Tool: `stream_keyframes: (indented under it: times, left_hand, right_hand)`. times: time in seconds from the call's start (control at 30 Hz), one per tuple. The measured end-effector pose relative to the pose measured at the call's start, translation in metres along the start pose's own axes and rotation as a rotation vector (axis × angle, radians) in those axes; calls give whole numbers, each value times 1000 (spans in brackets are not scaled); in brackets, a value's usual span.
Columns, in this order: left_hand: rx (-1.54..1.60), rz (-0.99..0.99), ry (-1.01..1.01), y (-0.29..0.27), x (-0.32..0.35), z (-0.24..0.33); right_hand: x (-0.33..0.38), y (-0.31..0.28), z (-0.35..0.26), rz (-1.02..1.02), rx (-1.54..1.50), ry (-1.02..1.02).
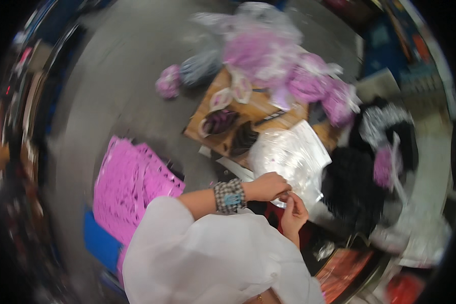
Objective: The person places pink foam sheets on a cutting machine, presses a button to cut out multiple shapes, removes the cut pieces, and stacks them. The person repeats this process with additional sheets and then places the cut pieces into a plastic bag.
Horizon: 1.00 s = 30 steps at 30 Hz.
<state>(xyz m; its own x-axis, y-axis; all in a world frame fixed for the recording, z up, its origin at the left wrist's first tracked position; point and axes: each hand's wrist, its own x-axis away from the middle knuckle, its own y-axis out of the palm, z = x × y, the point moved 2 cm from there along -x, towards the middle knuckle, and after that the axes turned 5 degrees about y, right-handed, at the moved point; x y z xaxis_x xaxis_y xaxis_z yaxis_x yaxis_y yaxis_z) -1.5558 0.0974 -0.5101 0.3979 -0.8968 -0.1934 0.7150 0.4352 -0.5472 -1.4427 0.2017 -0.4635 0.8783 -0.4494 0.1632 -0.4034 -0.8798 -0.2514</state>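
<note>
My left hand [267, 186], with a checked cuff [230, 196] at the wrist, is closed, fingertips pressed together. My right hand [294, 217] pinches right beside it, so the fingertips of both hands meet. Whatever lies between them is too small and blurred to make out. Just beyond the hands is a shiny clear plastic bag [274, 151], its contents not distinguishable. White sheets [309, 147] lie along its right side. Two dark shoe-like pieces [219, 122] and a dark slim tool [269, 118] rest on the brown board [200, 119] farther away.
Pink bundles in clear plastic [261, 53] cover the board's far side. A perforated pink sheet [129, 190] hangs over a blue surface [101, 240] at left. Black material [352, 185] is piled at right. Orange-red sheeting [343, 273] lies at lower right. Shelving [33, 96] lines the left.
</note>
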Motion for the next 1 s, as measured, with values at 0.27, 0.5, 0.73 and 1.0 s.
stream_keyframes:
  times: [0.27,0.5,0.73,1.0]
  left_hand:
    - [160,80,118,-3,-27,46]
    - [405,83,220,63,-76,151]
    - [849,-639,129,267,-110,290]
    - [957,-867,-194,502,-102,375]
  right_hand:
    - [38,-29,-29,223,-73,-95]
    - [159,-137,-13,729,-101,-129]
    - [368,-319,68,1793,360,53]
    - [448,-395,191,1549,-128,287]
